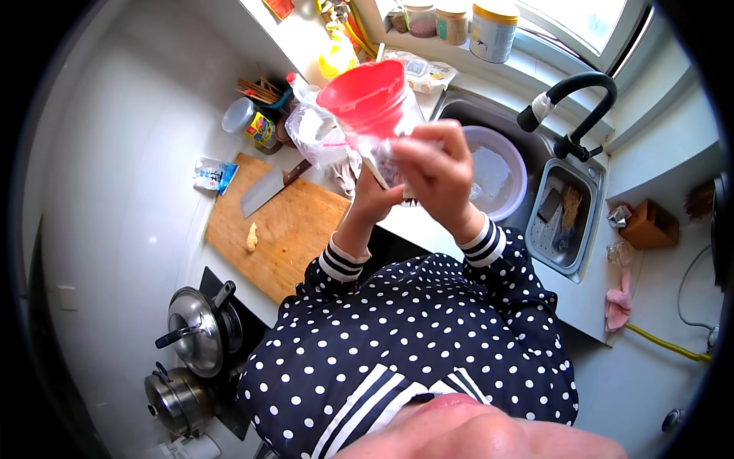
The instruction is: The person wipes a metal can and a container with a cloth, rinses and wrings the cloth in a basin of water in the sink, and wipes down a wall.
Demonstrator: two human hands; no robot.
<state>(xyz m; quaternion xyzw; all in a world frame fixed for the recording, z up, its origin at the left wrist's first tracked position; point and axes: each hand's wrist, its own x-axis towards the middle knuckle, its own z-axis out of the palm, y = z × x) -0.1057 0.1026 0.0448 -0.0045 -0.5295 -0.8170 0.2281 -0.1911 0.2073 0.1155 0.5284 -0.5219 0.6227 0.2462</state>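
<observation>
My left hand [373, 200] is closed around the lower part of a whitish package [390, 170], raised over the counter. A red plastic funnel-like piece [365, 98] sits at the top of the package, tilted. My right hand [440, 167] is at the package's right side, its fingers bent and blurred, so whether they grip anything is unclear. Behind my left hand is a clear plastic bag [317, 136]. On the wooden cutting board [294, 222] lie a knife [264, 191] and a piece of ginger [252, 238].
At the right are a sink [457, 107] with a basin [518, 172], a black faucet [589, 80] and a drain tray [585, 241]. Pots [195, 329] stand on the stove at the lower left. Jars [493, 34] line the windowsill. A blue-white packet [215, 175] lies beside the board.
</observation>
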